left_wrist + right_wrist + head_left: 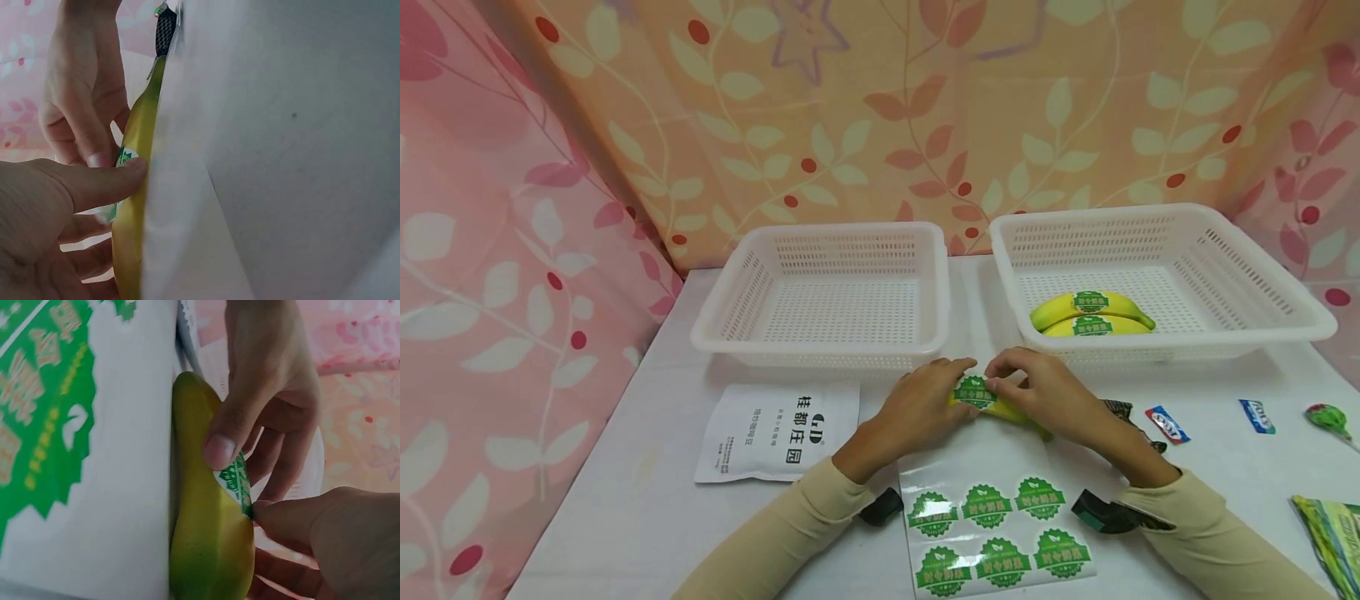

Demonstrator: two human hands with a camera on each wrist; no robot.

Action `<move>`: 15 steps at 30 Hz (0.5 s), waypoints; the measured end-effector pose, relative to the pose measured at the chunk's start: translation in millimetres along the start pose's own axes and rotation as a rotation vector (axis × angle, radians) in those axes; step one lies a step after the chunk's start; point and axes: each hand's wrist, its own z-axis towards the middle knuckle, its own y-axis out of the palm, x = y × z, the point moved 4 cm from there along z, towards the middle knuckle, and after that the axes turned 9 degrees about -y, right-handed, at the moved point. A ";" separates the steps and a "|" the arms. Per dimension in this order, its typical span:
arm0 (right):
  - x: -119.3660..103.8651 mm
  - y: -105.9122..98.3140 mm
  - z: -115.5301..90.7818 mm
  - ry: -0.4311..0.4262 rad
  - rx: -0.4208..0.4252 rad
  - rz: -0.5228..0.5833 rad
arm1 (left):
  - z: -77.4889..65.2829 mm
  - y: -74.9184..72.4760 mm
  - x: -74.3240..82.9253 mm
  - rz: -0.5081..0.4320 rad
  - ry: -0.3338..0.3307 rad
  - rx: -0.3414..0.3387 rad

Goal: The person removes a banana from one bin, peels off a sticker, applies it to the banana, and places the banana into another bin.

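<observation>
A yellow-green banana (1003, 410) lies on the sheet of stickers, with a green and white round sticker (975, 392) on its upper side. My left hand (925, 398) holds the banana from the left, its thumb (128, 175) pressed over the sticker's edge. From the other side my right hand (1048, 392) grips the banana with curled fingers, and its thumb tip (265, 512) touches the sticker's edge. Part of the banana is hidden under both hands. On the white sticker sheet (977, 462) in front, two rows of green stickers (1000, 561) show.
Two white baskets stand behind; the right basket (1232, 337) holds two stickered bananas (1093, 312), while the left basket (820, 354) stands beside it. A white pouch (767, 433) lies left. Small candy packets (1167, 423), a lollipop (1328, 418) and a green packet (1333, 537) lie right.
</observation>
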 end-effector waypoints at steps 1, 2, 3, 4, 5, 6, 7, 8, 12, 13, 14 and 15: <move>-0.8 0.4 -0.1 -0.023 0.006 -0.013 | 0.2 -0.1 -0.1 -0.004 0.001 0.003; -1.8 0.7 -0.2 -0.047 0.010 -0.024 | 0.4 -0.2 -0.1 -0.006 0.003 0.004; -2.6 1.2 -0.2 -0.068 0.011 -0.039 | 0.6 -0.5 -0.2 -0.009 0.006 0.007; -3.5 1.5 -0.5 -0.082 0.007 -0.058 | 0.7 -0.8 -0.1 -0.016 0.011 0.008; -4.6 1.9 -0.7 -0.099 -0.002 -0.074 | 0.4 -1.5 -0.2 -0.024 0.013 0.008; -5.0 2.5 -1.0 -0.110 -0.019 -0.093 | 0.1 -2.2 -0.3 -0.033 0.015 0.006; -5.7 3.1 -1.1 -0.116 -0.038 -0.105 | -0.1 -2.7 -0.5 -0.039 0.019 0.004; -5.7 3.9 -1.1 -0.116 -0.059 -0.120 | -0.4 -3.4 -0.5 -0.050 0.020 0.002; -3.3 7.6 -0.7 -0.089 -0.141 -0.172 | -1.0 -6.1 -1.0 -0.080 0.024 0.000; -3.2 8.3 -0.5 -0.087 -0.150 -0.180 | -0.9 -6.5 -1.2 -0.085 0.026 0.004; -3.2 9.0 -0.3 -0.089 -0.157 -0.193 | -0.8 -7.2 -1.2 -0.091 0.028 0.007; -3.6 9.4 -0.3 -0.092 -0.160 -0.205 | -0.7 -7.5 -1.5 -0.093 0.031 0.011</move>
